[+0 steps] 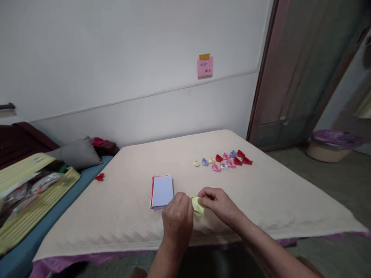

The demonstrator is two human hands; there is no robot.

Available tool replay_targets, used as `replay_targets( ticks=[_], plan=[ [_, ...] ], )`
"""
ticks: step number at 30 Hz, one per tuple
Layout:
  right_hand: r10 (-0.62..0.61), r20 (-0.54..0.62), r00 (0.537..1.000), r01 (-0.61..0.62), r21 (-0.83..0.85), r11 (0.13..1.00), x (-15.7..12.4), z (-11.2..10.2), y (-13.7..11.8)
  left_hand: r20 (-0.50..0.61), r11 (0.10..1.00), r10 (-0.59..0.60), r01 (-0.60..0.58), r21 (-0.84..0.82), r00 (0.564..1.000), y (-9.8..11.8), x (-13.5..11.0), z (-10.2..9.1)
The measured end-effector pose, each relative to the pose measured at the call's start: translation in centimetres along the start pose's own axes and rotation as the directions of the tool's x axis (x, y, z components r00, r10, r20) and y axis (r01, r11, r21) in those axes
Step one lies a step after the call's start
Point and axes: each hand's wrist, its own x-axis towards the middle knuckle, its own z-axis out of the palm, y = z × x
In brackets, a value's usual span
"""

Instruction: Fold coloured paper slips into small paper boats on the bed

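Note:
A small piece of folded yellow paper (pixel 198 207) is held up between my two hands near the table's front edge. My left hand (pixel 179 216) grips its left side with the fingers curled, back of the hand toward me. From the right, my right hand (pixel 216 200) pinches the paper's upper edge between thumb and fingers. Just beyond my left hand lies a stack of coloured paper sheets (pixel 162 191), a pale blue one on top and red edges showing at the left. Farther back at the right sit several folded paper boats (pixel 230 163) in red, pink, yellow, blue and white.
A cream cloth (pixel 130 216) covers the table. A small red item (pixel 100 177) lies near its left edge. Left of the table are a grey cushion (pixel 77 153) and a yellow slatted mat (pixel 43 204). A pink note (pixel 205 66) is taped to the wall. A lined bin (pixel 330 150) stands right.

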Motion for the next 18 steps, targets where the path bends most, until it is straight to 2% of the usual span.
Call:
replay_targets(
  ticks=[6,12,18],
  plan=[
    [-0.033,-0.006,0.999,0.033,-0.033,0.999,-0.23,0.23,0.13,-0.007,0.999,0.035,-0.035,0.006,0.999,0.21,-0.15,0.07],
    [-0.061,-0.057,0.997,0.048,-0.211,0.976,-0.44,0.28,-0.04,0.002,1.000,0.029,-0.029,-0.001,1.000,0.23,-0.15,0.15],
    [-0.070,-0.021,0.997,0.064,-0.208,0.976,-0.54,0.62,-0.14,0.018,1.000,0.014,-0.014,-0.004,1.000,0.20,-0.19,0.27]
  ],
)
